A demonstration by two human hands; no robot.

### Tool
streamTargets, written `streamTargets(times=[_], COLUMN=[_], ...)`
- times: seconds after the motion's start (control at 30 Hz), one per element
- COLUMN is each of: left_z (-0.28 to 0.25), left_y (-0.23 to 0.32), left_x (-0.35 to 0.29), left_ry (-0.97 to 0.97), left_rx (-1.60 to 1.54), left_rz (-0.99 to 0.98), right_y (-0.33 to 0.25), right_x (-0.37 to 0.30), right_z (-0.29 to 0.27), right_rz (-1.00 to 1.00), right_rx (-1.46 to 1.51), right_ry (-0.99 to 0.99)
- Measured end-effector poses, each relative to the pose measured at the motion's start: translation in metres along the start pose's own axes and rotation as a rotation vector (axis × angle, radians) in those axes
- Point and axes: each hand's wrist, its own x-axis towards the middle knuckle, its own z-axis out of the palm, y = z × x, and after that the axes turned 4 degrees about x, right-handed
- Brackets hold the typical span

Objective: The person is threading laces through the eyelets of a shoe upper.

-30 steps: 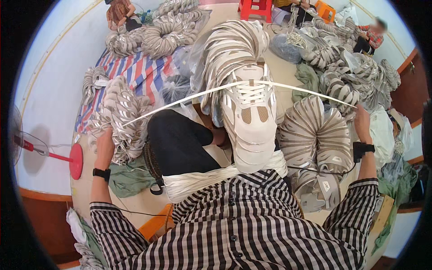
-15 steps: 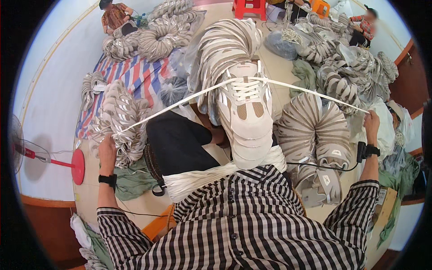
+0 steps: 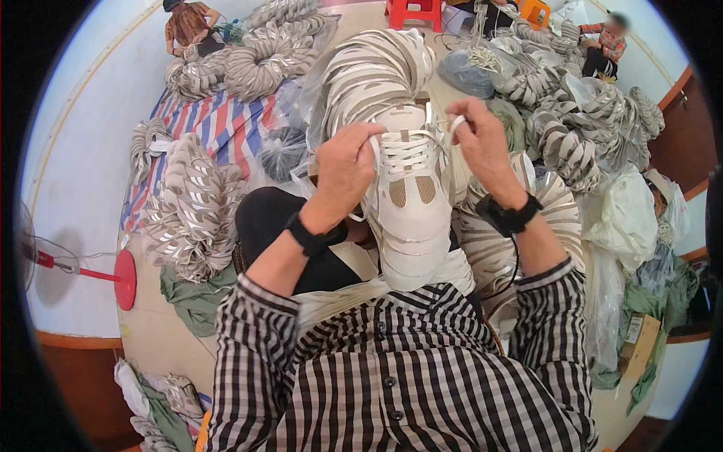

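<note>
In front of my chest a cream and beige shoe upper (image 3: 414,230) rests toe toward me, on top of other nested uppers. White shoelace (image 3: 407,154) crosses its front in several rows. At the upper's left edge, beside the top eyelets, my left hand (image 3: 348,169) is closed on one lace end. My right hand (image 3: 482,147) is raised just off the right edge, its thumb and fingers pinching the other lace end, which loops at the fingertips. Beyond the upper curves a long stack of matching uppers (image 3: 373,71). A bundle of white laces (image 3: 331,301) lies across my lap, partly behind my left forearm.
Coiled stacks of uppers stand to the left (image 3: 192,211) and right (image 3: 561,211). A red stool (image 3: 414,13) is at the back, a red fan base (image 3: 126,280) at the left. A striped sheet (image 3: 199,124) covers floor. Two people sit at the far sides.
Both hands have come inward from wide apart to the sides of the upper. The lace ends, stretched taut outward before, now hang slack and looped near the eyelets.
</note>
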Motion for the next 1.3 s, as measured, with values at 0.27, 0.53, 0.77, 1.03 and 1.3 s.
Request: streamTargets(times=[0.27,0.53,0.77,1.03,1.3], left_z=[0.017,0.019,0.018,0.019,0.023], left_y=[-0.023,-0.01,-0.011,-0.005,-0.011], left_x=[-0.016,-0.019,-0.018,-0.024,-0.029], left_ry=[0.134,0.204,0.121,0.116,0.188], left_rx=[0.069,-0.24,0.11,0.083,0.135], left_rz=[-0.148,-0.459,-0.199,-0.295,-0.291], right_y=[0.029,0.03,0.031,0.011,0.009], right_x=[-0.016,-0.01,-0.008,-0.002,0.023], right_z=[0.005,0.005,0.004,0.002,-0.002], right_rz=[0.003,0.145,-0.037,-0.26,-0.145], right_rx=[-0.073,0.174,-0.067,-0.257,-0.28], right_ry=[-0.068,-0.06,-0.105,-0.176,-0.356])
